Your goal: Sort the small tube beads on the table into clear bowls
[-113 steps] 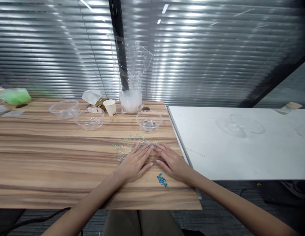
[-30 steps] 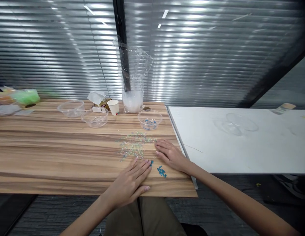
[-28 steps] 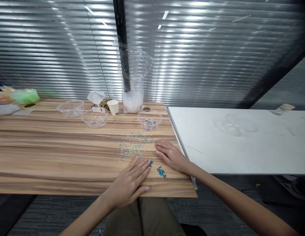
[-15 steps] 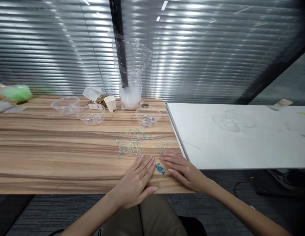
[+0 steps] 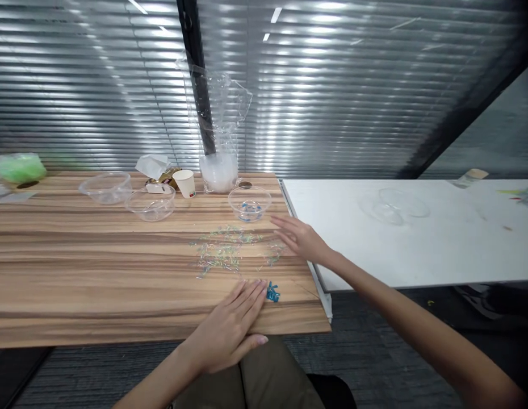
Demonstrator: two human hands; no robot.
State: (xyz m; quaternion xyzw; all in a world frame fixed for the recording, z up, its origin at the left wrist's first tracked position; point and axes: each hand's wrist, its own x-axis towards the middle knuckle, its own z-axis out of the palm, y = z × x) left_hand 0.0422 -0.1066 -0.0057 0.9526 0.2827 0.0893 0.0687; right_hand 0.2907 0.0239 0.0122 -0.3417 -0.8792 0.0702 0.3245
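Observation:
My left hand (image 5: 230, 324) lies flat on the wooden table, fingers stretched out, its fingertips against a small pile of blue tube-like beads (image 5: 272, 292). Raised over the table's right side, my right hand (image 5: 300, 238) has its fingers extended and holds nothing. It is close to a clear plastic bowl (image 5: 249, 205) with some blue beads inside. Between the bowl and my left hand, many thin pale green, yellow and clear beads (image 5: 221, 250) are scattered on the wood. A smaller patch of them (image 5: 273, 254) lies just left of my right hand.
Two more clear bowls (image 5: 105, 188) stand at the back left. Near them are a tissue pack (image 5: 155, 170), a paper cup (image 5: 185, 184) and a plastic bag with white contents (image 5: 220, 172). A white table (image 5: 374, 250) with clear lids (image 5: 404, 205) adjoins on the right.
My right hand has lifted from beside the blue pile and moved forward toward the bowl. My left hand stays beside the pile. The view has shifted slightly.

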